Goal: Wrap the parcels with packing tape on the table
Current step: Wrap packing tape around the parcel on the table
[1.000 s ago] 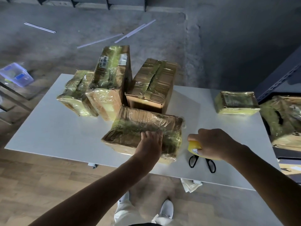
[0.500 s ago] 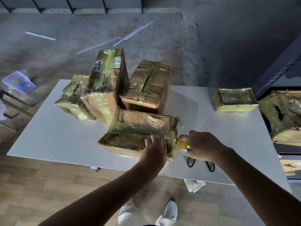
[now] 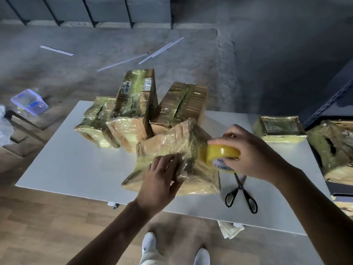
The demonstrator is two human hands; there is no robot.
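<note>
One parcel in work: the front parcel (image 3: 177, 150) lay flat a second ago. Now it is tipped up and turned, one corner high, near the front edge of the table (image 3: 76, 159).
Tape roll: the yellow tape roll (image 3: 223, 153) was low by the scissors. Now it is up against the parcel's top right edge, and a band of tape runs from it onto the parcel.
Right hand: my view shows the right hand (image 3: 252, 152) curled over the roll from above, holding it.
Left hand: the left hand (image 3: 160, 186) was on top of the parcel. Now it lies on the near face, fingers mostly straight, pressing to keep it steady.
What it means: I think a new round of tape is just starting here; the roll still has to go all the way round.
Scissors: the black scissors (image 3: 241, 196) lie just right of the parcel, untouched.
Table top: white and smooth. Three taped parcels (image 3: 133, 104) stand bunched at the back, and a small parcel (image 3: 279, 129) sits apart at the far right.
Room: grey concrete floor with thin white strips (image 3: 122, 62) and a clear plastic box (image 3: 28, 102). There is wood floor near the feet and a dark metal shelf (image 3: 334, 96) on the right.
</note>
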